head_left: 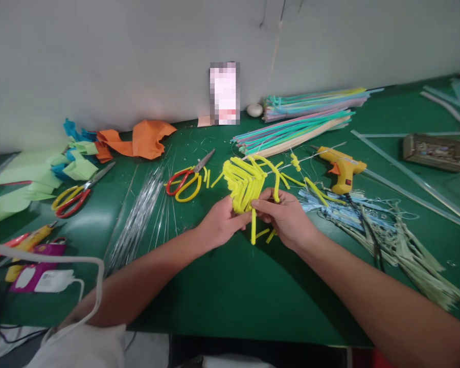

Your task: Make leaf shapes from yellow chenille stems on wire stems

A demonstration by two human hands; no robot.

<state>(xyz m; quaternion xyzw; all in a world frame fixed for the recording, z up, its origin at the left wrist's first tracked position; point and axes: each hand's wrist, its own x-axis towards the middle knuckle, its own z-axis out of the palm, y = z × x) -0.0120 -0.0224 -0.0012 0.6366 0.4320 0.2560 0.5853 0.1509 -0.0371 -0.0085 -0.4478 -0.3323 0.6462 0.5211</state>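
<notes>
Both hands are closed on a shape of folded yellow pipe cleaners [247,181], held above the green table. My left hand [223,220] grips its lower left side, with the thumb pointing right. My right hand [285,214] pinches its lower right edge, where one yellow strand hangs straight down and another curves over the fingers. The far fingertips of both hands are hidden behind the piece. Short yellow offcuts [270,235] lie beneath and around it. Red-and-yellow-handled scissors [186,183] rest left of the piece.
Behind lie bundles of coloured pipe cleaners [295,130] and a phone [224,94] against the wall. A yellow glue gun [341,166] and blue-green strands [391,240] are at right. Thin wires [138,214], more scissors [78,194], orange paper [145,139] and a purple power strip [42,263] are at left.
</notes>
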